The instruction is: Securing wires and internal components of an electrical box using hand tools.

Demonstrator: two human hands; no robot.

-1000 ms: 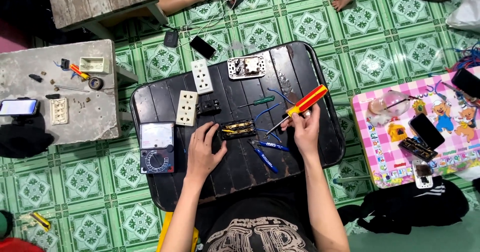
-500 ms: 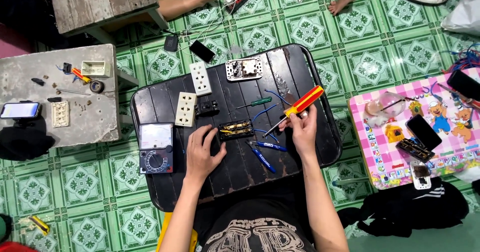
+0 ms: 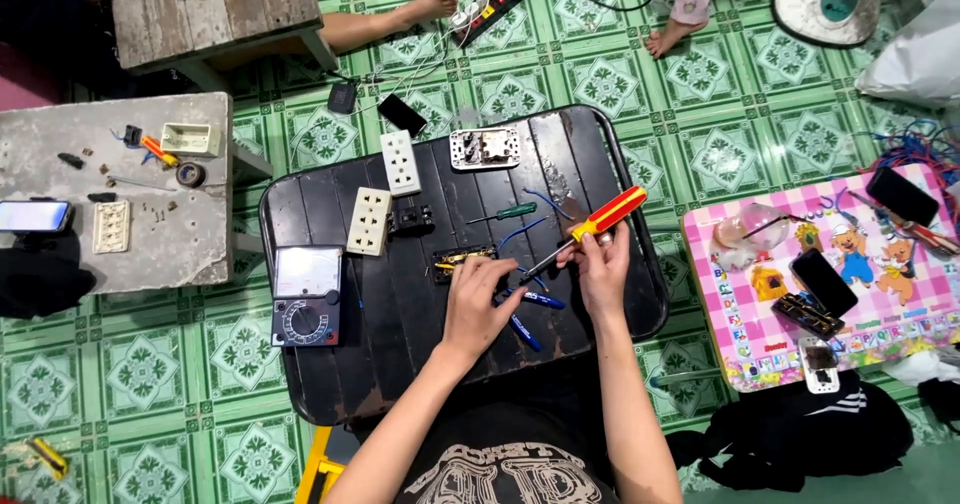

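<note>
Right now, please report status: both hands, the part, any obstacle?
Right hand grips red-yellow screwdriver, tip toward small socket part. Left hand pins that part on black table. Blue pliers lie between hands.

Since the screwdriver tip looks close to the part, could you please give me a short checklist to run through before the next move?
1. Right hand grips the red-and-yellow screwdriver: ok.
2. Left hand steadies the small black part: ok.
3. Tip seated in a screw: cannot tell.
4. Blue-handled pliers lie under the hands: not ok.
5. Multimeter apart from the hands: ok.
</note>
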